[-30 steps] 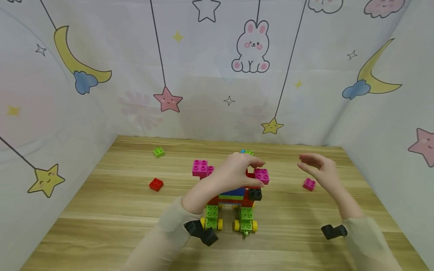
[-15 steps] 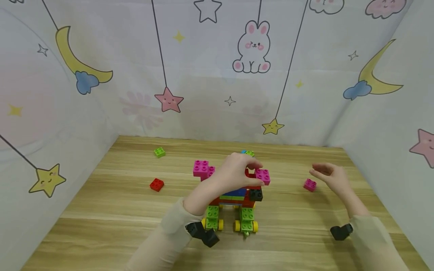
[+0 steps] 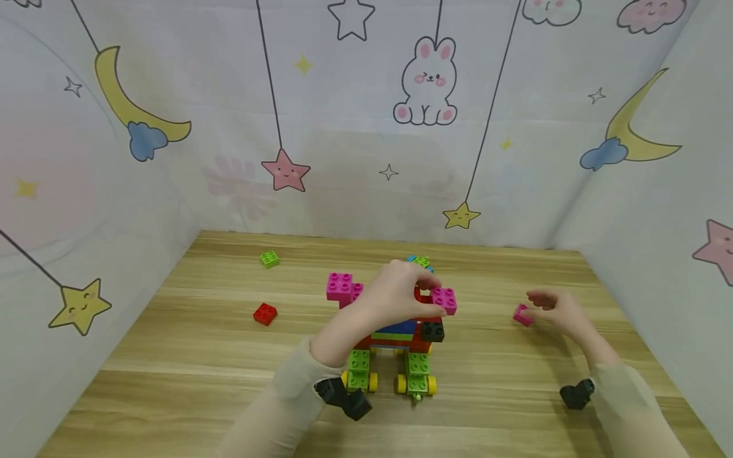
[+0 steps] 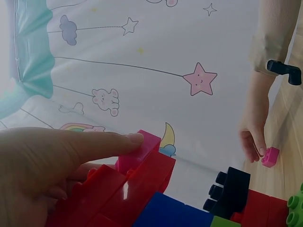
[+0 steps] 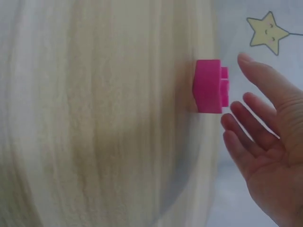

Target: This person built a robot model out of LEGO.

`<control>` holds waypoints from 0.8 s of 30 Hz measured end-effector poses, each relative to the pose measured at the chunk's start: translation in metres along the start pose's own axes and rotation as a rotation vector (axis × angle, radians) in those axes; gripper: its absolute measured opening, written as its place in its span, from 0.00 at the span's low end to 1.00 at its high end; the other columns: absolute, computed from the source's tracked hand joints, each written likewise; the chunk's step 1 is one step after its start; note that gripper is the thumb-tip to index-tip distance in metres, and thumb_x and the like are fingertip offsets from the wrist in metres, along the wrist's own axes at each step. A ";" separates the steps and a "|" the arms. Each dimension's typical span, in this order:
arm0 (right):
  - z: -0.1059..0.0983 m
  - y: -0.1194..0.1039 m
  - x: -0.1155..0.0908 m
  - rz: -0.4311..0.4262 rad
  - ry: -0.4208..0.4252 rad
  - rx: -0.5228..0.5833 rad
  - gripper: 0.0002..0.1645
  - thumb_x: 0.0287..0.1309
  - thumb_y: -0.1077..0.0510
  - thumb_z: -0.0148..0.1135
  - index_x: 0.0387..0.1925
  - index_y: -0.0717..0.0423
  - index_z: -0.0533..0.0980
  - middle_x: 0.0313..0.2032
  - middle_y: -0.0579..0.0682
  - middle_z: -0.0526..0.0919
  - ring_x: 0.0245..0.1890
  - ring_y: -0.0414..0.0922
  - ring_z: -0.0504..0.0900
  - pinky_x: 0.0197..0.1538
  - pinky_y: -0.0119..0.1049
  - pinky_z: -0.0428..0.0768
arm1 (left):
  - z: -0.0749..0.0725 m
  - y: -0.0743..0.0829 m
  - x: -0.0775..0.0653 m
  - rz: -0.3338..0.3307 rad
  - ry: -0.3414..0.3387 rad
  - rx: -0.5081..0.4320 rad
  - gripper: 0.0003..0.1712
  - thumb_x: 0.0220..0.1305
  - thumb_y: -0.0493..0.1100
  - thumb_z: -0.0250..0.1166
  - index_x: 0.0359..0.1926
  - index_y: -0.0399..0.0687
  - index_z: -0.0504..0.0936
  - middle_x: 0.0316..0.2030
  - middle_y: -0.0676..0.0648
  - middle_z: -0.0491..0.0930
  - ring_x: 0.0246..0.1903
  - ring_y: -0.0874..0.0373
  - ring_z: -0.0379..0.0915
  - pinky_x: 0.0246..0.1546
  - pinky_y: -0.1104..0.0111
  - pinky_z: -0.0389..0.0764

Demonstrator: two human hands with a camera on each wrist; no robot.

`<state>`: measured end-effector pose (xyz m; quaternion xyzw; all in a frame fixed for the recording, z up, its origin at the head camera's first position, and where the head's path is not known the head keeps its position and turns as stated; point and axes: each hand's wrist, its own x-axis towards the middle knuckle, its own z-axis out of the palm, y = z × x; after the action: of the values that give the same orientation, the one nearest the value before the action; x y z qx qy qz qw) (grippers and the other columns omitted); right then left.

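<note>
A toy figure (image 3: 418, 364) of building bricks stands mid-table, with red, blue, green and black bricks and yellow wheels. My left hand (image 3: 389, 294) reaches over its top and pinches a pink brick (image 3: 444, 301) at the upper right side; the thumb presses that brick in the left wrist view. The forearm hides part of the figure. To the right, a loose pink brick (image 3: 520, 315) lies on the table. My right hand (image 3: 560, 310) hovers just beside it, fingers relaxed. In the right wrist view a gap shows between those fingers and the loose brick (image 5: 208, 86).
A green brick (image 3: 270, 259) and a red brick (image 3: 265, 313) lie on the left of the wooden table (image 3: 189, 356). Behind the figure sits a small blue and green piece (image 3: 422, 261). A patterned white cloth (image 3: 343, 197) encloses the back and sides.
My right hand has moved right, then lowered to the loose pink brick. The left hand has stayed in place on its pink brick.
</note>
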<state>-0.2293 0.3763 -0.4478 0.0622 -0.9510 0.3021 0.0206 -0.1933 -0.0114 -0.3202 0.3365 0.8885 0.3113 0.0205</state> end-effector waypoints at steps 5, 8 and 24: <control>0.004 0.002 -0.002 0.034 -0.047 0.038 0.36 0.54 0.53 0.72 0.57 0.74 0.73 0.52 0.72 0.79 0.51 0.64 0.80 0.46 0.31 0.79 | 0.000 -0.001 0.000 0.016 0.001 0.005 0.20 0.56 0.50 0.73 0.48 0.46 0.87 0.43 0.50 0.87 0.43 0.59 0.82 0.42 0.73 0.81; 0.006 0.003 -0.002 0.027 -0.058 0.066 0.37 0.52 0.55 0.74 0.57 0.76 0.72 0.50 0.72 0.80 0.47 0.59 0.83 0.42 0.25 0.78 | 0.000 0.000 -0.001 0.012 0.003 0.005 0.20 0.56 0.50 0.73 0.48 0.47 0.87 0.42 0.50 0.87 0.42 0.59 0.82 0.41 0.74 0.81; 0.016 0.003 0.003 0.047 -0.039 -0.019 0.36 0.47 0.52 0.77 0.53 0.72 0.77 0.45 0.66 0.84 0.41 0.46 0.81 0.38 0.28 0.76 | 0.000 0.001 0.000 0.013 0.000 0.001 0.20 0.56 0.50 0.73 0.48 0.46 0.86 0.42 0.50 0.87 0.42 0.59 0.82 0.39 0.76 0.80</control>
<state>-0.2326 0.3691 -0.4627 0.0454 -0.9552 0.2924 -0.0045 -0.1926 -0.0111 -0.3200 0.3421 0.8865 0.3110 0.0183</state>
